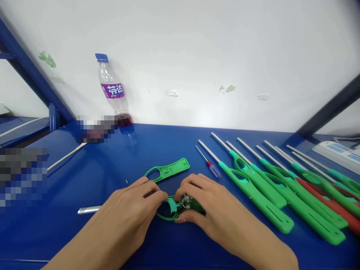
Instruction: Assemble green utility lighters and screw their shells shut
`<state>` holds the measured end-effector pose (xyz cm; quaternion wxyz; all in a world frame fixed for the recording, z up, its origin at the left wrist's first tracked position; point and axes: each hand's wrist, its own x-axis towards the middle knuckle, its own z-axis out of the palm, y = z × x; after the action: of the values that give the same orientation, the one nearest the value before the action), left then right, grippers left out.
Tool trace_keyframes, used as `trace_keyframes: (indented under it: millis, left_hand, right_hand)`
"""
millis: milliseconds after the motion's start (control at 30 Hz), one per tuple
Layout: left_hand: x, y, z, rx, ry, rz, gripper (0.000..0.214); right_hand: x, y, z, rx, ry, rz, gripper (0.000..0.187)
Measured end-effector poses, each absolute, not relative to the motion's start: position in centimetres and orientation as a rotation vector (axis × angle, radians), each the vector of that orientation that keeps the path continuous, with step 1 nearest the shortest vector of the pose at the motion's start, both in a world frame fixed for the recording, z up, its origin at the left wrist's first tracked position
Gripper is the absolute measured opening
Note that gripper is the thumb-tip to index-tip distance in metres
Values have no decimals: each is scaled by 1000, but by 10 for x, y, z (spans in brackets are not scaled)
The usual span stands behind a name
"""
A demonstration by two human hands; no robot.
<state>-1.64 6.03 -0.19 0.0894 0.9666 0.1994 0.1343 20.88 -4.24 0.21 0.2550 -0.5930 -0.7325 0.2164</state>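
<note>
Grasping the handle [196, 205] of an opened green lighter [184, 201] in the right hand [201, 195], with thumb on the side toward the front edge of the bench [157, 144] and fingers over the far side. Lying directly between both hands, near the middle of the front edge, with long axis running roughly parallel to that edge, handle to the right and ring [165, 217] to the left. Resting the left hand [137, 204] at the ring end, thumb tip against or just beside the teal trigger [171, 206]; cannot tell how far closed, with fingertips mostly hidden. Placed nearer the right grip at the handle, nearer the left at the trigger. Seeing beyond, toward the rear edge, a loose green shell half [174, 169], slanting toward the right rear corner.
</note>
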Motion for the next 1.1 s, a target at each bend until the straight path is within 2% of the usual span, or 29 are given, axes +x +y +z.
trace_keyframes:
  millis: [167,1033,1100]
  left_hand:
    - [-17,60,-5,2906,707,342,25]
    - [-17,61,-5,2881,719,428,31]
    - [-16,61,-4,2891,717,412,29]
  right_hand:
    - [209,-44,1,-1619,-2004,581,21]
    - [214,-49,12,-1645,-1969,635,26]
    - [220,-52,16,-1637,-1934,668,19]
